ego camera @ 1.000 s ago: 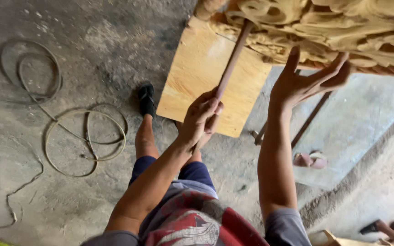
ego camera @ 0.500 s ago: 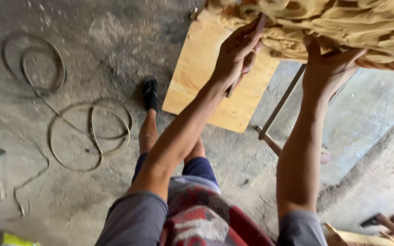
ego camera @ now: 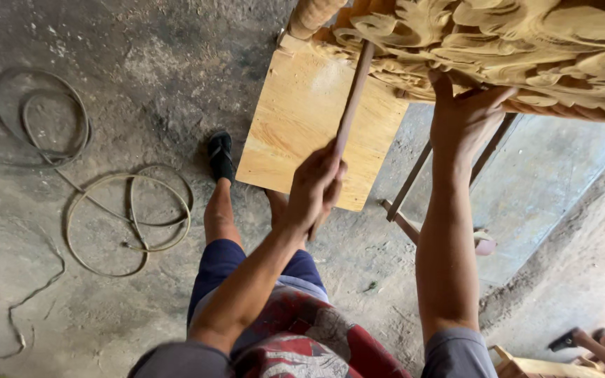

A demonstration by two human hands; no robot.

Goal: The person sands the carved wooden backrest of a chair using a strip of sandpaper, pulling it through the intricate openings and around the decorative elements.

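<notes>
My left hand (ego camera: 316,187) grips a long thin wooden stick (ego camera: 351,105) near its lower end; the stick runs up and its tip meets the underside edge of a pale carved wooden panel (ego camera: 526,42) with deep leaf-like relief. My right hand (ego camera: 465,115) is pressed flat against the lower edge of that carved panel, fingers spread on the wood. A flat plywood board (ego camera: 302,126) lies behind the stick, below the carving. My legs in blue shorts and one foot in a black sandal (ego camera: 220,155) are below.
Coiled hose or cable (ego camera: 131,220) loops across the dusty concrete floor at left. A thin wooden leg or brace (ego camera: 414,178) slants under the carving. Wooden pieces (ego camera: 596,346) lie at the bottom right, beside a raised concrete strip.
My left hand slid down the stick, from up by the carving to its lower part. My right hand went from open and raised to pressed against the panel's edge.
</notes>
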